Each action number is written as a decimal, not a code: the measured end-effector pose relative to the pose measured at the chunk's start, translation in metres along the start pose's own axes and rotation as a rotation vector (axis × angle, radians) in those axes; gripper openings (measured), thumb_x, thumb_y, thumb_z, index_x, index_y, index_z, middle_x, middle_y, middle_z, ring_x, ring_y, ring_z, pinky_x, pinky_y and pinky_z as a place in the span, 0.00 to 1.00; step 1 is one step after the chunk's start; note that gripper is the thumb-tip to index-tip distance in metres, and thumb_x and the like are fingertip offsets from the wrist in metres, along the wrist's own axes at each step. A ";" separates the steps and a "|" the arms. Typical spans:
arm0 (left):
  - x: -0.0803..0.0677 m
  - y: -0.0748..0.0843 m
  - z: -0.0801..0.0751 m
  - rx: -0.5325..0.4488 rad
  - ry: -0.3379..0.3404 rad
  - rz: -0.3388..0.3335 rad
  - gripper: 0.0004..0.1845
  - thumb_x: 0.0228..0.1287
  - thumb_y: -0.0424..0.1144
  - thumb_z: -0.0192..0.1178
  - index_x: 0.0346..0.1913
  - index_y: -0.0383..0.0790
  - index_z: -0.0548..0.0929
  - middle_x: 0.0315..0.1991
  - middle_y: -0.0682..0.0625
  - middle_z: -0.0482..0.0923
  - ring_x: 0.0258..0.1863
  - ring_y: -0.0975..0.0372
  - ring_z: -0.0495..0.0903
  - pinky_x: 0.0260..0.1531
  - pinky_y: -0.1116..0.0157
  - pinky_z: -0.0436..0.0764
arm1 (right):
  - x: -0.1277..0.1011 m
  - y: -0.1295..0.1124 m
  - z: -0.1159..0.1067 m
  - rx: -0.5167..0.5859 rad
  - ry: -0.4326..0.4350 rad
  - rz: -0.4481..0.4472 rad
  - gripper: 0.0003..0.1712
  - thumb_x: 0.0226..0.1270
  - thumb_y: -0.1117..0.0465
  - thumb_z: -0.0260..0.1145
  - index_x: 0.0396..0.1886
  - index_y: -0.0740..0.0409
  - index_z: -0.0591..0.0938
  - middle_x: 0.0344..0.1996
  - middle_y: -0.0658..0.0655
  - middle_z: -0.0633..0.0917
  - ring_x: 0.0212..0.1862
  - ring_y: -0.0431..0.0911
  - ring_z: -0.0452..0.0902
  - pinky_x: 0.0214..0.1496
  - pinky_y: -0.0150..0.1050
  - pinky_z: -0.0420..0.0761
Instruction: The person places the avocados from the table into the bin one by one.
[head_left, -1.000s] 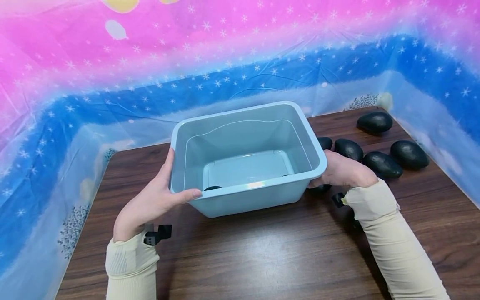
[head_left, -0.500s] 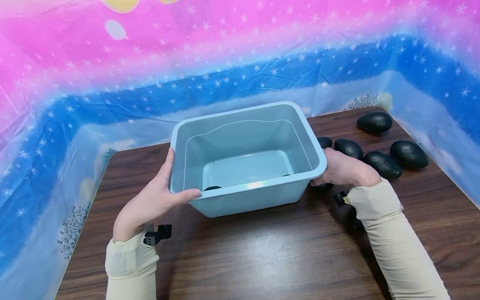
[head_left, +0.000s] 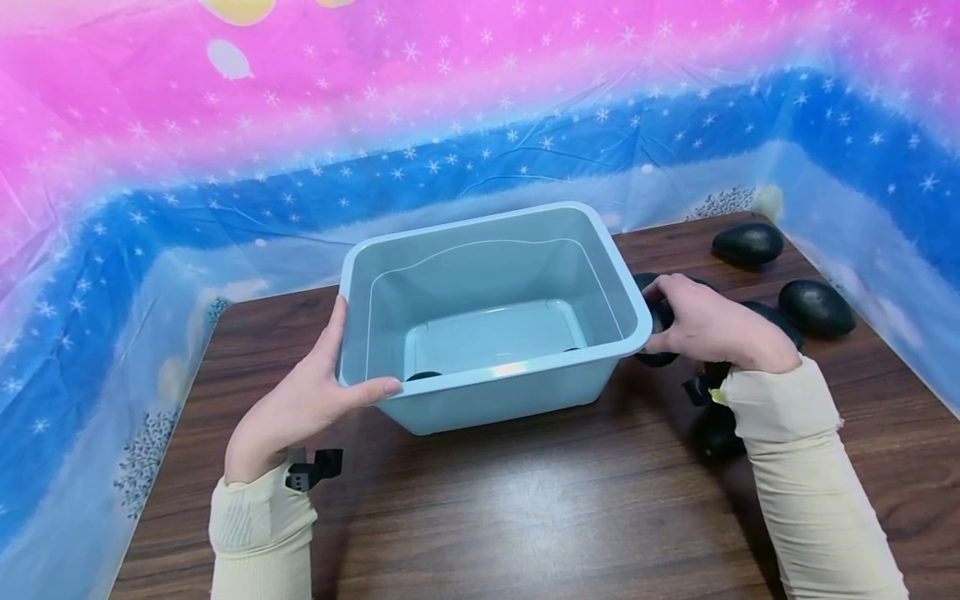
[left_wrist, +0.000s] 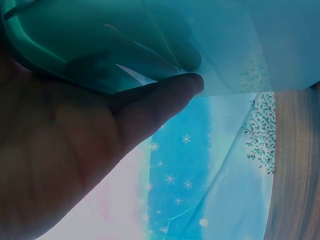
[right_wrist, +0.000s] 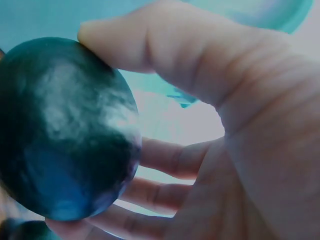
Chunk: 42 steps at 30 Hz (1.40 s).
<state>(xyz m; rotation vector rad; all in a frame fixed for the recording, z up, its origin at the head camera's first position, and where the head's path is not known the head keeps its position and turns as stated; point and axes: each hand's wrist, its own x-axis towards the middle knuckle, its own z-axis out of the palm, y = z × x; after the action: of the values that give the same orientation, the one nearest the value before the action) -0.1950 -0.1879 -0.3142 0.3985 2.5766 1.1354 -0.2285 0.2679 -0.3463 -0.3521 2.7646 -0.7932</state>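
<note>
Head view, table: brown wood-grain table with a starry pink and blue sheet draped round its far and side edges
Tub: pale blue plastic tub stands upright mid-table, a dark shape or two low against its near wall, too hidden to name
Left hand: left hand grips the tub's near-left corner, thumb hooked over the rim, fingers on the outer wall; the left wrist view shows the palm flat against the plastic
Right hand: right hand just right of the tub's rim, thumb and fingers curled round a dark avocado, the hold plain in the right wrist view
Loose avocados: two more avocados lie on the far right, another dark one sits near the right sleeve
Risk, tub: I'd judge the one-handed corner grip could let the tub skid or tip if the rim gets knocked
Risk, fruit: the smooth skin is pinched mostly by fingertips, so the avocado might slip, bounce off the rim and roll
Risk, sleeve: the right forearm could nudge the near avocado toward the table edge
</note>
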 end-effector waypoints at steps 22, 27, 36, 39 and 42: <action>0.003 0.002 0.000 0.022 0.002 -0.006 0.60 0.61 0.57 0.65 0.72 0.68 0.21 0.75 0.62 0.23 0.75 0.56 0.37 0.64 0.40 0.57 | -0.026 -0.008 -0.025 0.024 0.234 -0.043 0.40 0.60 0.52 0.72 0.67 0.63 0.67 0.59 0.64 0.70 0.57 0.59 0.67 0.55 0.59 0.69; 0.004 0.002 0.000 0.019 -0.002 -0.002 0.60 0.61 0.57 0.65 0.72 0.68 0.21 0.75 0.63 0.22 0.75 0.57 0.37 0.64 0.41 0.57 | -0.030 -0.009 -0.028 0.056 0.310 -0.069 0.44 0.57 0.46 0.73 0.67 0.62 0.68 0.61 0.65 0.68 0.56 0.61 0.70 0.53 0.61 0.71; 0.003 0.001 0.000 0.015 -0.010 -0.003 0.60 0.61 0.58 0.65 0.72 0.68 0.21 0.75 0.63 0.22 0.75 0.57 0.36 0.65 0.41 0.57 | -0.035 -0.013 -0.028 0.072 0.489 -0.124 0.40 0.55 0.49 0.75 0.65 0.57 0.72 0.60 0.61 0.70 0.53 0.59 0.72 0.51 0.59 0.73; 0.002 0.000 0.000 0.025 -0.010 -0.011 0.60 0.61 0.58 0.65 0.71 0.69 0.20 0.75 0.63 0.21 0.75 0.56 0.36 0.64 0.40 0.57 | -0.035 -0.014 -0.028 0.070 0.542 -0.161 0.39 0.55 0.51 0.76 0.65 0.56 0.72 0.60 0.60 0.71 0.54 0.57 0.71 0.52 0.58 0.73; 0.001 0.000 -0.001 0.026 -0.008 -0.016 0.60 0.61 0.58 0.65 0.71 0.68 0.20 0.75 0.63 0.21 0.75 0.56 0.37 0.64 0.40 0.57 | -0.036 -0.015 -0.028 0.078 0.590 -0.183 0.39 0.54 0.51 0.77 0.66 0.54 0.73 0.60 0.58 0.71 0.55 0.54 0.71 0.54 0.45 0.76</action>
<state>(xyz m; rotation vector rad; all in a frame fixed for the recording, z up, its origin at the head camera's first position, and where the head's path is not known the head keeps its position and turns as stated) -0.1962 -0.1878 -0.3140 0.3868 2.5854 1.0937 -0.2007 0.2794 -0.3089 -0.4143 3.2586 -1.2130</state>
